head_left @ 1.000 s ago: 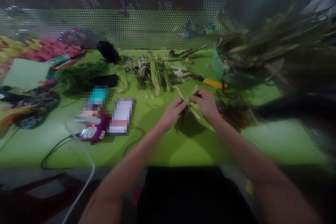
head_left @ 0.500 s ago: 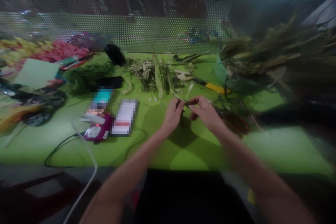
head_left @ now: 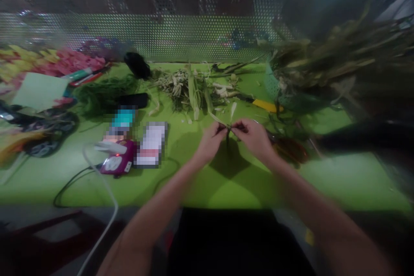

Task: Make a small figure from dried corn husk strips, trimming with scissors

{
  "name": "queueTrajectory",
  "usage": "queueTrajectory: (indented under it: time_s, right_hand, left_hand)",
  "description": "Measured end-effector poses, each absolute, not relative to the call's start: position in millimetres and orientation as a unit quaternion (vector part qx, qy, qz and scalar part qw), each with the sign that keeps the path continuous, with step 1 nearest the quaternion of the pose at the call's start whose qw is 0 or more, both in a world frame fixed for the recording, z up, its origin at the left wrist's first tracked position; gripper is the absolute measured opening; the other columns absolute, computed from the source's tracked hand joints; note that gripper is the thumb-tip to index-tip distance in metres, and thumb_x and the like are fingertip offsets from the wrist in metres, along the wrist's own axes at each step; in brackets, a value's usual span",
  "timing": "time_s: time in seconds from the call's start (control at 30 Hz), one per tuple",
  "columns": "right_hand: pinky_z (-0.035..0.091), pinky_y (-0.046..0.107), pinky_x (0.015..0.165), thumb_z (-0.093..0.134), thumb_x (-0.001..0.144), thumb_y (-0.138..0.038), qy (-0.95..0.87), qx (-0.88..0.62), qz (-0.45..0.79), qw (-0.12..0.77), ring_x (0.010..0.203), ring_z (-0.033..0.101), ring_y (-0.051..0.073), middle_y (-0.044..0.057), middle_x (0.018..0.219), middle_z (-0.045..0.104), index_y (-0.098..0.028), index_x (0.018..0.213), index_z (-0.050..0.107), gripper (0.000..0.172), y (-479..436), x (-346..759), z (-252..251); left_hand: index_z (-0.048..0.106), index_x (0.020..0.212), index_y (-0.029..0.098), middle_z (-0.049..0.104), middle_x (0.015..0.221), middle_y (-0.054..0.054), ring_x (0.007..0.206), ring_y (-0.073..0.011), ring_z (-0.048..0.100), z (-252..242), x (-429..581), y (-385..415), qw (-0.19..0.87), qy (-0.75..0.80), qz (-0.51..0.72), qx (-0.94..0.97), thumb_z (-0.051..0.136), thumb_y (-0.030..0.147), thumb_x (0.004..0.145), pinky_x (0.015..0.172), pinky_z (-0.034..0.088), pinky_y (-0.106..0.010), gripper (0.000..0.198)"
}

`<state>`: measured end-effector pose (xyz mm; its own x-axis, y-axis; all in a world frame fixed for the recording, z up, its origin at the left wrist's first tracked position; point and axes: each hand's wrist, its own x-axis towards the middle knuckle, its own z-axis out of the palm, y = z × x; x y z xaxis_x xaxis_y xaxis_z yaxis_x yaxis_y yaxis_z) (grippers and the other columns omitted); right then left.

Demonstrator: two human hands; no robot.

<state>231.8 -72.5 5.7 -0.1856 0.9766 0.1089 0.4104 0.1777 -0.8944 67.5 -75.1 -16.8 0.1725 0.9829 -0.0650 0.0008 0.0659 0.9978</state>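
In the head view my left hand (head_left: 211, 138) and my right hand (head_left: 254, 136) meet over the green tabletop, fingertips almost touching. Both hands are closed in a pinch on a pale dried leaf strip (head_left: 233, 112), whose ends stick up and to the left from between them. A short dark piece hangs below the fingertips; whether it is part of the same strip I cannot tell. Just beyond lies a heap of dried leaves and scraps (head_left: 179, 88), with a yellow-handled tool (head_left: 265, 106) to its right.
Two phones (head_left: 151, 144) and a purple box with cables (head_left: 119, 158) lie to my left. Farther left are green fibre (head_left: 103, 95), a pale green card (head_left: 40, 91) and a toy-like vehicle (head_left: 48, 140). A green basket of dried leaves (head_left: 271, 82) stands at right, before a perforated panel (head_left: 155, 36).
My fingertips have drawn level on either side of the strip, and my right fingers have closed in more. The dark piece below now shows more clearly. The view has shifted slightly.
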Motion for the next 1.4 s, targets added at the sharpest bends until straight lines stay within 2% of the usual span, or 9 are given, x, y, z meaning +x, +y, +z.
queueTrajectory:
  time_s: [0.2,0.4,0.6,0.73,0.9,1.03,1.1,1.23,1.4]
  right_hand:
    - [0.043,0.027,0.064,0.06,0.081,-0.022,-0.686,-0.486,0.41,0.353,0.068,0.058,0.015,0.0,0.074,0.067,-0.02,0.081,0.067,0.007,-69,237,6]
    - [0.045,0.03,0.069,0.06,0.078,-0.02,-0.686,-0.486,0.439,0.317,0.071,0.059,0.015,0.001,0.075,0.068,-0.019,0.078,0.067,0.007,-65,243,13]
    - [0.045,0.03,0.068,0.063,0.074,-0.018,-0.665,-0.487,0.482,0.296,0.069,0.057,0.014,0.001,0.073,0.066,-0.018,0.076,0.067,0.005,-62,243,19]
    - [0.043,0.026,0.061,0.063,0.077,-0.025,-0.636,-0.496,0.506,0.308,0.066,0.054,0.013,0.0,0.073,0.063,-0.019,0.08,0.065,0.008,-60,243,12]
    - [0.042,0.026,0.055,0.065,0.078,-0.034,-0.605,-0.52,0.497,0.342,0.062,0.051,0.012,0.0,0.078,0.061,-0.019,0.089,0.062,0.019,-59,243,1]
    - [0.044,0.028,0.065,0.068,0.078,-0.039,-0.609,-0.536,0.452,0.371,0.072,0.055,0.014,0.003,0.087,0.067,-0.019,0.088,0.066,0.023,-58,241,1]
    - [0.044,0.029,0.069,0.072,0.074,-0.042,-0.599,-0.529,0.465,0.38,0.074,0.056,0.016,0.002,0.08,0.065,-0.019,0.081,0.065,0.024,-57,239,0]
    - [0.044,0.03,0.069,0.076,0.066,-0.045,-0.558,-0.526,0.481,0.424,0.07,0.054,0.015,-0.001,0.071,0.061,-0.02,0.072,0.061,0.03,-57,236,-4]
    - [0.04,0.028,0.061,0.074,0.067,-0.039,-0.534,-0.551,0.481,0.424,0.061,0.048,0.012,-0.002,0.064,0.056,-0.02,0.067,0.059,0.024,-55,236,-9]
  left_hand:
    - [0.063,0.082,0.016,0.055,0.068,0.0,0.063,-0.0117,0.046,-22,58,-76,0.594,0.487,0.396,0.503,0.062,0.031,0.083,0.059,0.038,-0.026,0.014]
    - [0.067,0.082,0.018,0.053,0.063,0.001,0.056,-0.0098,0.04,-26,44,-71,0.614,0.467,0.351,0.531,0.066,0.031,0.081,0.053,0.031,-0.026,0.014]
    - [0.067,0.086,0.018,0.053,0.065,0.002,0.055,-0.0086,0.041,-21,39,-68,0.648,0.46,0.319,0.517,0.067,0.03,0.08,0.053,0.029,-0.024,0.013]
    - [0.067,0.089,0.018,0.056,0.069,0.001,0.058,-0.0093,0.043,-19,42,-67,0.632,0.478,0.317,0.522,0.065,0.038,0.084,0.055,0.031,-0.024,0.021]
    - [0.069,0.094,0.018,0.068,0.09,-0.005,0.081,-0.0166,0.057,-25,51,-64,0.556,0.48,0.355,0.578,0.063,0.041,0.087,0.075,0.042,-0.03,0.025]
    - [0.069,0.095,0.018,0.069,0.097,-0.006,0.093,-0.0188,0.059,-26,59,-65,0.541,0.463,0.361,0.602,0.058,0.033,0.09,0.087,0.042,-0.034,0.019]
    - [0.068,0.095,0.018,0.069,0.096,-0.005,0.091,-0.0182,0.058,-24,62,-67,0.543,0.469,0.364,0.594,0.057,0.033,0.09,0.086,0.042,-0.034,0.019]
    - [0.065,0.089,0.017,0.065,0.084,-0.003,0.078,-0.0159,0.055,-19,64,-72,0.549,0.482,0.35,0.586,0.056,0.041,0.091,0.075,0.041,-0.031,0.026]
    - [0.063,0.083,0.017,0.062,0.078,-0.002,0.074,-0.0155,0.053,-14,65,-74,0.521,0.47,0.345,0.623,0.059,0.031,0.089,0.071,0.04,-0.029,0.016]
